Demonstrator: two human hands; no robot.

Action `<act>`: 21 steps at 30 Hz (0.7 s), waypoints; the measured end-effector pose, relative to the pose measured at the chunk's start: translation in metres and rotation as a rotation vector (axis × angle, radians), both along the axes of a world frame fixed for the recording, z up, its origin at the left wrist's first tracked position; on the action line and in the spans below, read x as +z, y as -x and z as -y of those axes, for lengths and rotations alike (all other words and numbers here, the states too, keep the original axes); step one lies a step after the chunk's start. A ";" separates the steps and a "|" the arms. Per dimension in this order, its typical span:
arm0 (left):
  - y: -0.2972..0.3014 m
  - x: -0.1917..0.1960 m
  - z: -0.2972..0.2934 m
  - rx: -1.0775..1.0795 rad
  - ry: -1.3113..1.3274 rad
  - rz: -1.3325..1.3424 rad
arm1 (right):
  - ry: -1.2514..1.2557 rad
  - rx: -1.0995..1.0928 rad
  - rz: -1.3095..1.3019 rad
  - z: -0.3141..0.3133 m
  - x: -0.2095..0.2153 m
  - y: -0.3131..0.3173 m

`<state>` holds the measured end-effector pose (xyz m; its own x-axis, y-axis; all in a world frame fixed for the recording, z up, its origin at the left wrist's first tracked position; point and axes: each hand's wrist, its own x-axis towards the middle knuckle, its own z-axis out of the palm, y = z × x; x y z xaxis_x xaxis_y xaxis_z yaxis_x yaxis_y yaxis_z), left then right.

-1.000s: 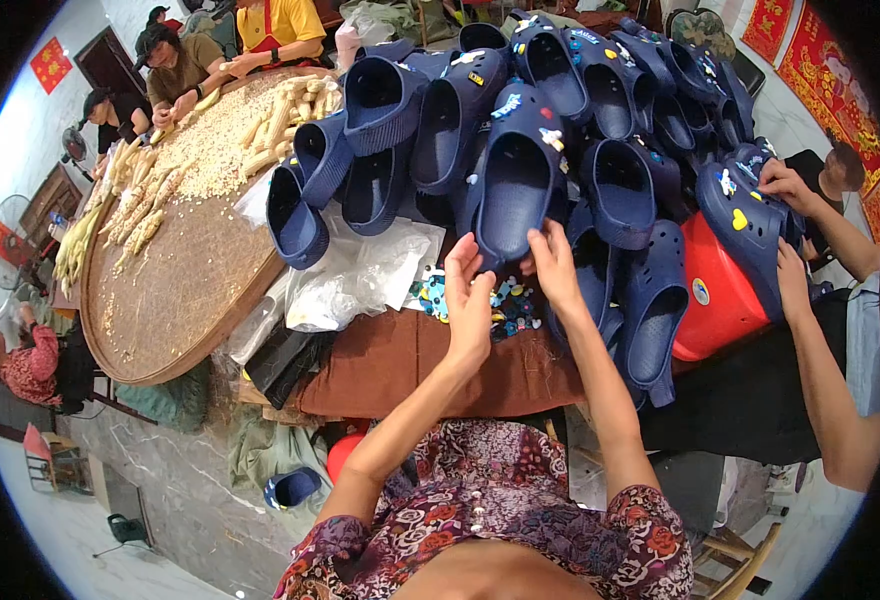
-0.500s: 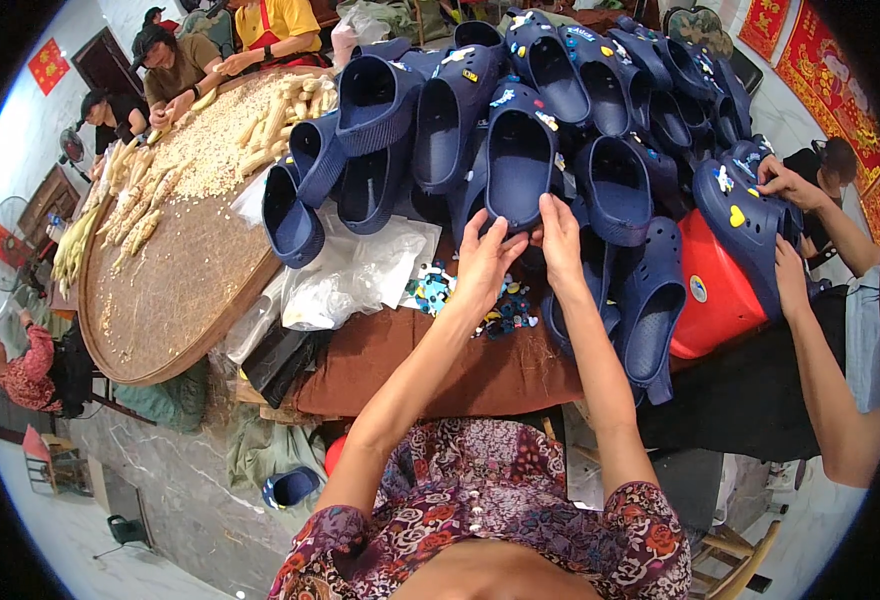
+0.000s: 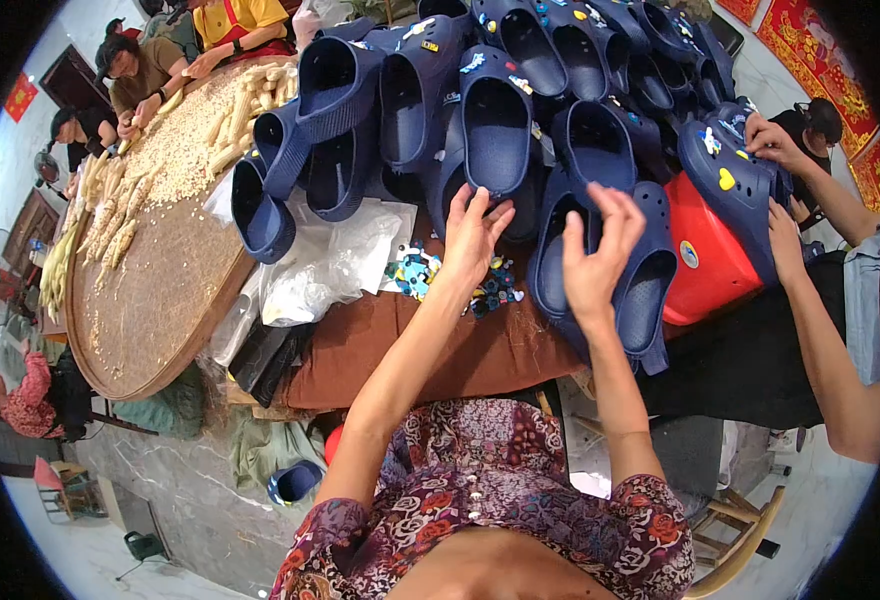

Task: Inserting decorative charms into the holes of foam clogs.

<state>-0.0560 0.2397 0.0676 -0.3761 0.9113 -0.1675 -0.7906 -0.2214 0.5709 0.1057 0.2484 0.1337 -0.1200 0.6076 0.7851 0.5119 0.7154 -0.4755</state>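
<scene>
A navy clog (image 3: 496,130) with small charms on its upper lies on top of a pile of similar clogs, its heel toward me. My left hand (image 3: 472,238) is at that heel, fingers apart, fingertips at or just touching its rim; no grip shows. To the right, my right hand (image 3: 598,262) hovers with fingers spread and nothing in it, above two other navy clogs. Beneath my left hand lies a small heap of blue, white, yellow and black charms (image 3: 497,290), partly on a white plastic bag (image 3: 325,260).
At right, another person's hands work on a navy clog (image 3: 735,175) with a yellow heart charm, beside a red container (image 3: 700,262). A round woven tray (image 3: 155,325) with corn kernels and cobs stands at left, where other people sit. Brown cloth (image 3: 420,350) covers the near table edge.
My right hand has left the clog's heel and moved right and slightly down, its fingers spreading. The left hand stays at the heel. The whole view has shifted slightly.
</scene>
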 end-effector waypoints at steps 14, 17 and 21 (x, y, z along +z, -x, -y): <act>-0.013 -0.006 0.022 -0.003 0.079 0.054 | 0.175 -0.082 -0.055 -0.057 -0.033 -0.024; -0.020 -0.015 0.038 -0.003 0.145 -0.031 | 0.172 -0.087 -0.067 -0.055 -0.035 -0.029; -0.023 -0.042 0.075 0.017 0.220 -0.140 | 0.169 -0.126 -0.099 -0.027 -0.027 -0.025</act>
